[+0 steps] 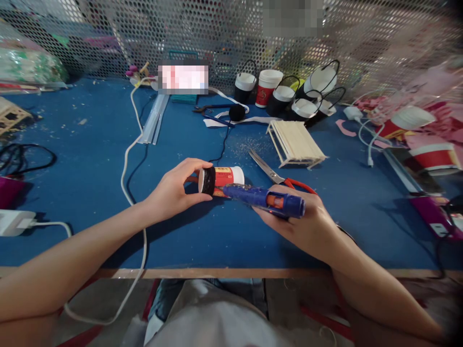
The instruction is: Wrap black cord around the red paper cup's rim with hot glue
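Observation:
My left hand [173, 190] pinches a paper cup [220, 179] lying on its side, red and white with a black round bottom facing me. The fingers close round that black end, just above the blue table [83, 159]. My right hand [304, 224] grips a blue glue gun [265, 199] with an orange band. Its nozzle points left and sits against the cup's lower side.
Scissors [278, 176] with red handles lie just behind the gun. A small frame of wooden sticks [294, 142] stands further back. Several black and red paper cups [285, 94] cluster before the perforated metal screen [231, 29]. A white cable [126, 164] crosses the left side.

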Motion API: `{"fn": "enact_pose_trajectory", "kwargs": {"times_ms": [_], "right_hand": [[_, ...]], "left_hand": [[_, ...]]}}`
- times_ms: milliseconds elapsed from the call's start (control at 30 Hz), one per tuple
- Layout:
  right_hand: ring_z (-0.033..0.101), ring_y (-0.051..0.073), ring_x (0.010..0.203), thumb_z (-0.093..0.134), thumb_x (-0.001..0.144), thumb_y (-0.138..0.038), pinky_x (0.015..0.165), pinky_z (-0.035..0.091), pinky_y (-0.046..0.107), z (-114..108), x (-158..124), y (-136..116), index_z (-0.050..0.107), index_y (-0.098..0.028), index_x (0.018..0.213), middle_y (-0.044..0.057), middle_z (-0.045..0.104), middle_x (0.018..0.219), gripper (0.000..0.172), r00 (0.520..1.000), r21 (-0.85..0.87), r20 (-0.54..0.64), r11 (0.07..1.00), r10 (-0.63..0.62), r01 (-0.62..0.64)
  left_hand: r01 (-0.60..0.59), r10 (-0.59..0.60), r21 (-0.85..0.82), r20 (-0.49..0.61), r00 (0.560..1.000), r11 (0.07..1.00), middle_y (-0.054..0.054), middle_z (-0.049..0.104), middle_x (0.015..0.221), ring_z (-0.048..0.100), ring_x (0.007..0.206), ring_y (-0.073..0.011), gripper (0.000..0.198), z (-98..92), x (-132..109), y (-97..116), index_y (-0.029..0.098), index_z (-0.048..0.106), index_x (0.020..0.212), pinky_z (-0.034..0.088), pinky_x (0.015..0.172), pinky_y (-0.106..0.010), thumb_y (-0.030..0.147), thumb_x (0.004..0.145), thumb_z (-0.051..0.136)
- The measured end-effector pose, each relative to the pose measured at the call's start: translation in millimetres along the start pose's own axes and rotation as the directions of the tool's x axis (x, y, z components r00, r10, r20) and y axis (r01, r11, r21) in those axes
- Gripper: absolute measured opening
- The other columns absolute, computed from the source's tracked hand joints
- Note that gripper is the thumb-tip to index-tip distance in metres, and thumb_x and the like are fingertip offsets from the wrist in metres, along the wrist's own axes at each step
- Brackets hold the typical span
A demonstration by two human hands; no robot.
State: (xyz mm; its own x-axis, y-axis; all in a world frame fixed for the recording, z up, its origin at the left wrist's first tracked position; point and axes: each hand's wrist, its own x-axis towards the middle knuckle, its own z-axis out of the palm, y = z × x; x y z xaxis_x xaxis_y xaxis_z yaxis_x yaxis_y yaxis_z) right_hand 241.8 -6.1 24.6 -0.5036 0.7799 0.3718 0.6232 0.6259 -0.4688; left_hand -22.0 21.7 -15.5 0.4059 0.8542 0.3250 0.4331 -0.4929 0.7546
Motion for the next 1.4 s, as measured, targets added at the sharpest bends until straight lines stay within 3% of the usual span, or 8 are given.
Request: {"fn": "enact_pose_trajectory", "kwargs": {"times_ms": [133,500,833,1100,1300,1400], "right_hand": [[0.053,0.011,0.053,0.056,0.082,-0.024,0.051,0.042,0.025,1.1,-0.9,4.2,0.055,-0.021,0.079,-0.002,0.058,0.065,0.005,0.999,-0.019,-0.034,1.0,-0.007,0.007],[0.055,0.015,0.057,0.051,0.085,-0.029,0.053,0.044,0.03,-1.0,1.1,5.8,0.058,-0.022,0.08,0.002,0.06,0.068,0.011,0.998,-0.027,-0.016,0.998,0.058,-0.059],[0.054,0.015,0.055,0.057,0.083,-0.028,0.052,0.044,0.029,-3.8,-3.2,6.9,0.054,-0.024,0.079,0.0,0.06,0.066,0.006,0.998,-0.029,-0.006,0.998,0.055,-0.055],[0.049,0.013,0.049,0.053,0.084,-0.032,0.05,0.043,0.029,-4.2,3.2,5.3,0.058,-0.023,0.076,0.0,0.054,0.061,0.013,0.994,0.017,-0.055,0.996,0.092,-0.091],[0.048,0.012,0.052,0.052,0.086,-0.031,0.051,0.042,0.028,-6.4,1.1,3.2,0.056,-0.021,0.075,0.0,0.055,0.062,0.015,0.997,-0.014,0.008,0.997,0.079,-0.079],[0.046,0.012,0.05,0.055,0.083,-0.031,0.051,0.042,0.028,-5.1,2.0,4.2,0.054,-0.022,0.073,-0.001,0.054,0.061,0.014,0.994,-0.004,-0.019,0.994,0.11,-0.11]], "left_hand": [[-0.082,0.082,0.056,-0.002,0.997,0.995,-0.012,0.053,0.123,0.054,0.113,-0.0216,0.053,-0.4,-1.1,-0.2,0.017,0.05,0.122,0.054,0.09,-0.034,0.025,0.075,0.072],[-0.239,0.243,0.216,0.009,0.97,0.947,-0.015,0.056,0.122,0.054,0.116,-0.023,0.048,1.5,-2.9,4.5,0.015,0.048,0.123,0.049,0.097,-0.038,0.021,0.079,0.067],[-0.259,0.262,0.304,0.03,0.965,0.917,-0.015,0.055,0.126,0.053,0.119,-0.0223,0.049,1.0,-4.7,2.3,0.015,0.046,0.125,0.046,0.101,-0.037,0.016,0.08,0.065],[-0.321,0.317,0.343,0.07,0.946,0.883,-0.016,0.056,0.126,0.053,0.12,-0.0235,0.045,-0.3,-5.8,6.8,0.016,0.045,0.127,0.047,0.1,-0.039,0.016,0.084,0.061],[-0.324,0.325,0.362,0.061,0.944,0.874,-0.017,0.057,0.124,0.054,0.118,-0.0238,0.045,0.7,-5.5,5.9,0.015,0.046,0.125,0.048,0.099,-0.04,0.016,0.083,0.062],[-0.338,0.341,0.358,0.057,0.938,0.87,-0.016,0.057,0.125,0.054,0.119,-0.024,0.046,0.9,-5.9,6.2,0.016,0.045,0.126,0.048,0.099,-0.04,0.016,0.084,0.061]]}}
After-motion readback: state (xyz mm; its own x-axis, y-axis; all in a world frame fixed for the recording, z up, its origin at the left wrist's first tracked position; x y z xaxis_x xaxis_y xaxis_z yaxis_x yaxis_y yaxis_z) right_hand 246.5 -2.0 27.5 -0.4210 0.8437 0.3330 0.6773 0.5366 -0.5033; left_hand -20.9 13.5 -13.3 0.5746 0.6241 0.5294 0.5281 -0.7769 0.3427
